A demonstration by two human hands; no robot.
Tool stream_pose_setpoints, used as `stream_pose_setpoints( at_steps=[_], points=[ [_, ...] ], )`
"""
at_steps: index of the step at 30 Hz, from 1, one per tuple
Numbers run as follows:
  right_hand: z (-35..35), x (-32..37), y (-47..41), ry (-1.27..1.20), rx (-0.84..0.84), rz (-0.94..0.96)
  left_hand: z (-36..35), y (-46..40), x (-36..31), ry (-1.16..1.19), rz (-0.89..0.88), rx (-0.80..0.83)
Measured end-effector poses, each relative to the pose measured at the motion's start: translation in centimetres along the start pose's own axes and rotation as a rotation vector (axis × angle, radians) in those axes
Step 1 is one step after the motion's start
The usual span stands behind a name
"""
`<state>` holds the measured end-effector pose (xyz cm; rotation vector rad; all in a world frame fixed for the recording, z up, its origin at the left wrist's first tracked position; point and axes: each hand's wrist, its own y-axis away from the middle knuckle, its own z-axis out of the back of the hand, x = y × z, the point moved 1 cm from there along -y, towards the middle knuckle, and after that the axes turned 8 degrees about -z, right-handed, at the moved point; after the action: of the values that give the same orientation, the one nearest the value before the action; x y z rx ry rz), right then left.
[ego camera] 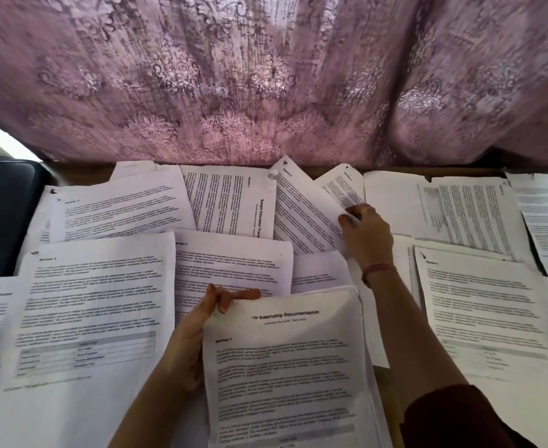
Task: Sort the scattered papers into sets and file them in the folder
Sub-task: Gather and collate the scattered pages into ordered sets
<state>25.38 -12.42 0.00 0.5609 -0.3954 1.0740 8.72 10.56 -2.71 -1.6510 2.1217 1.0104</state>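
Observation:
Printed white papers lie scattered and overlapping across the table. My left hand grips the upper left edge of a stack headed "Internship Documentation", held just above the table in front of me. My right hand reaches to the far middle and pinches the lower right edge of a tilted sheet marked with a section heading. Beside that sheet lies a page titled "Sample Education Transcript", turned sideways. No folder can be made out.
A pink patterned curtain hangs along the table's far edge. A dark object sits at the far left. More sheets cover the right side and left side. Bare wood shows near the front.

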Motion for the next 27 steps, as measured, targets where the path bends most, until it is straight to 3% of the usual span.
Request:
stream_pose_setpoints(
  at_steps=[11,17,20,22,27],
  points=[
    [-1.2,-1.1,-0.3,-0.105,-0.040,-0.001,1.3,-0.6,0.6,0.034,0.004,0.007],
    [-0.2,-1.6,1.2,-0.122,-0.146,0.077,0.7,-0.1,0.3,0.139,-0.041,0.278],
    [0.6,-2.6,3.6,-0.088,-0.172,0.149,0.8,0.5,0.1,-0.048,-0.112,0.309],
    [1.2,-3.6,4.8,-0.056,-0.115,0.136,0.7,0.8,-0.2,-0.138,-0.152,0.378],
    [2.2,-5.8,6.6,-0.051,0.273,0.008,0.4,1.4,-0.7,-0.184,-0.162,0.442]
  ],
)
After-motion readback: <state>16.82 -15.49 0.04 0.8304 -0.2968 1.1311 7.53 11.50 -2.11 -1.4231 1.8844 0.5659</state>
